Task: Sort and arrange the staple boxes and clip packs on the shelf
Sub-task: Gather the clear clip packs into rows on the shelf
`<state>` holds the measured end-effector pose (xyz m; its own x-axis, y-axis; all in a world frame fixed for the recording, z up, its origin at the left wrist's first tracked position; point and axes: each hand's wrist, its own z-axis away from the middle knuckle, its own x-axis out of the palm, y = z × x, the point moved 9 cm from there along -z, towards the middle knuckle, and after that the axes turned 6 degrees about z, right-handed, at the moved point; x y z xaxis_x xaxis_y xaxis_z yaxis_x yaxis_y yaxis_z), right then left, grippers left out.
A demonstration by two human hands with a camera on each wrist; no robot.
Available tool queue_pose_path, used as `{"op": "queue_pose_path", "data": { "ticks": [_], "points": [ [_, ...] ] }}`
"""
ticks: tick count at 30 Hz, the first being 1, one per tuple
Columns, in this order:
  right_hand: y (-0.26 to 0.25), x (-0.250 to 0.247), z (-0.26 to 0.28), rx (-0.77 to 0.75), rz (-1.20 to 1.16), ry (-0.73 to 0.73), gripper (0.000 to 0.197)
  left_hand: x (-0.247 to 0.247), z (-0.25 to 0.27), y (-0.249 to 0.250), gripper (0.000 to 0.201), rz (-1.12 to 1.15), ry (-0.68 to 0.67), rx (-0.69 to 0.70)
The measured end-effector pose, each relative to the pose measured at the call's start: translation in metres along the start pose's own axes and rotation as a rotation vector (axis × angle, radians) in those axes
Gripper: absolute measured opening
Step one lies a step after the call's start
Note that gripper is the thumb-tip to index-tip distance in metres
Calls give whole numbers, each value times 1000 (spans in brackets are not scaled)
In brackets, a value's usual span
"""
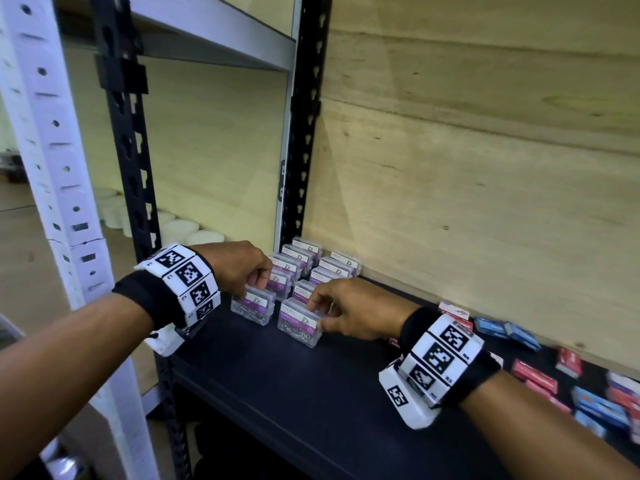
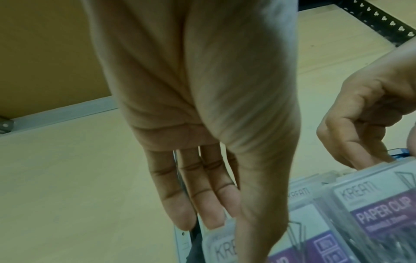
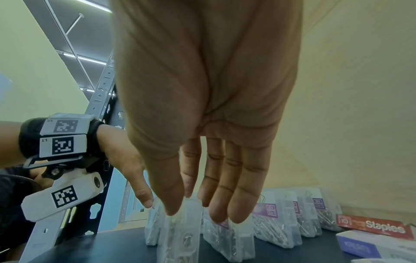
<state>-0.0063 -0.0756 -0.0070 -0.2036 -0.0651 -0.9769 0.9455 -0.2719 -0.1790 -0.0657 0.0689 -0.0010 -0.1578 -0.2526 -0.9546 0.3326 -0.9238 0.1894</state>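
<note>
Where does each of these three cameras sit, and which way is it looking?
Head: worn on the head, looking down at the shelf; both forearms, left hand and right hand show.
Left wrist: looks along the palm at paper clip packs.
Right wrist: looks along the palm at packs and a Staples box.
Shared: both wrist views catch the other hand.

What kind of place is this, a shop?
Probably a stockroom or shop storage area: slotted metal shelving uprights, rows of paper clip packs on a black shelf, and loose staple boxes awaiting sorting.

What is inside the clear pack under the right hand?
Inside the clear pack held by the right hand: silver paper clips in the lower part. The purple label and fingers cover the rest.
</note>
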Motion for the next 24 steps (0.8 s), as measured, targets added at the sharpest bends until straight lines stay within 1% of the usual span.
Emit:
{"op": "queue_pose_path", "data": {
  "ticks": [4, 7, 12, 17, 20, 24],
  "points": [
    [0, 0, -1, -7, 26, 3, 30, -3, 4, 2, 31, -14, -1, -5],
    [-1, -1, 2, -21, 35, -2, 36, -11, 9, 8, 34, -20, 19, 6],
    [9, -7, 17, 14, 41, 1, 40, -21, 12, 29, 34, -22, 34, 32],
    [30, -18, 46, 71, 84, 18, 43, -24, 7, 69, 32, -25, 57, 123],
    [45, -23, 68, 112, 99, 26, 42, -21, 1, 96, 31, 3, 31, 172],
    [72, -26, 105, 186, 105, 32, 38, -18, -8, 143, 30, -57, 40, 274]
  ]
}}
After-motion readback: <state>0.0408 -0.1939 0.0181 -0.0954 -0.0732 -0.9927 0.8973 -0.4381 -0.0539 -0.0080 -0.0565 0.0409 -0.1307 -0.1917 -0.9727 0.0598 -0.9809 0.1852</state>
